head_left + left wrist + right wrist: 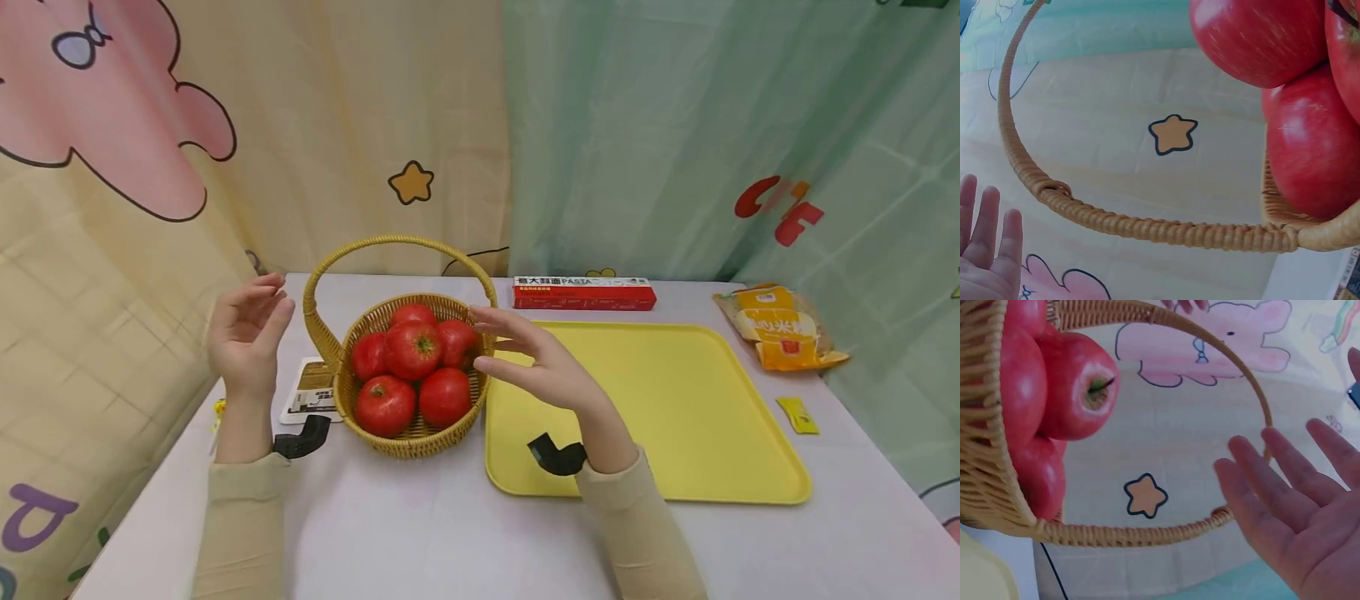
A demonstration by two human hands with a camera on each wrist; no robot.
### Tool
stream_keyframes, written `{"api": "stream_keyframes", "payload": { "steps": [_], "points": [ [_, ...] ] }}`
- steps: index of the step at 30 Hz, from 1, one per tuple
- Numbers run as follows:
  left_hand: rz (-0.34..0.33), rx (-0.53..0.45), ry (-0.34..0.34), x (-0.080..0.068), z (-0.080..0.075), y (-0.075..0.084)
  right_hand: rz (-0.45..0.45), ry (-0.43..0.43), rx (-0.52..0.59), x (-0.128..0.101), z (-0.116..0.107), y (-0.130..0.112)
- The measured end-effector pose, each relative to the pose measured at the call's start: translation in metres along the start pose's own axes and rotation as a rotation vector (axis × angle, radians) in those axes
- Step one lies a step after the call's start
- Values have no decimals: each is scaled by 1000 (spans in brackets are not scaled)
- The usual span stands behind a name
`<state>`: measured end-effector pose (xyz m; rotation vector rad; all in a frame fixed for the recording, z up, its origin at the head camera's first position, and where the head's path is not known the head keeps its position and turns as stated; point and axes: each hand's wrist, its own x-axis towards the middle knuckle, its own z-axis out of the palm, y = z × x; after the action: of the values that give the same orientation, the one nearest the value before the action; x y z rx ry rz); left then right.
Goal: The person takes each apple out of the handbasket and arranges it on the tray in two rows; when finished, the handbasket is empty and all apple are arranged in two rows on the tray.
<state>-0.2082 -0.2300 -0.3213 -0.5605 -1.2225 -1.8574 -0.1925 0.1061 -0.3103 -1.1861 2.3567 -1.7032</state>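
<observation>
A round wicker basket (411,448) with a tall arched handle (397,240) stands on the white table, filled with several red apples (414,350). To its left, my left hand (247,333) is raised, fingers loosely bent and holding nothing; the left wrist view shows its fingers (985,225) apart from the handle. My right hand (536,358) hovers at the basket's right side, fingertips overlapping the rim in the head view. In the right wrist view its fingers (1285,481) are straight and spread, with nothing in them.
A yellow tray (675,400) lies right of the basket, partly under my right forearm. Behind it is a red pasta box (585,294). An orange-labelled food bag (783,327) and a small yellow packet (797,415) lie at the right; a white-edged card (311,392) is left of the basket.
</observation>
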Motion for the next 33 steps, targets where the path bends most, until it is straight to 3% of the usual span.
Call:
{"api": "stream_keyframes", "payload": {
  "steps": [5,12,21,33],
  "points": [
    [-123,-179,-46,-1,-10,-14,8,84,129,19,21,10],
    [-256,-370,-78,-4,-19,-27,-4,185,159,34,43,33],
    [-306,-296,-47,-7,-17,-39,53,247,125,42,57,52],
    [-409,-266,52,-12,-23,-44,140,195,-46,48,72,67]
  ]
}}
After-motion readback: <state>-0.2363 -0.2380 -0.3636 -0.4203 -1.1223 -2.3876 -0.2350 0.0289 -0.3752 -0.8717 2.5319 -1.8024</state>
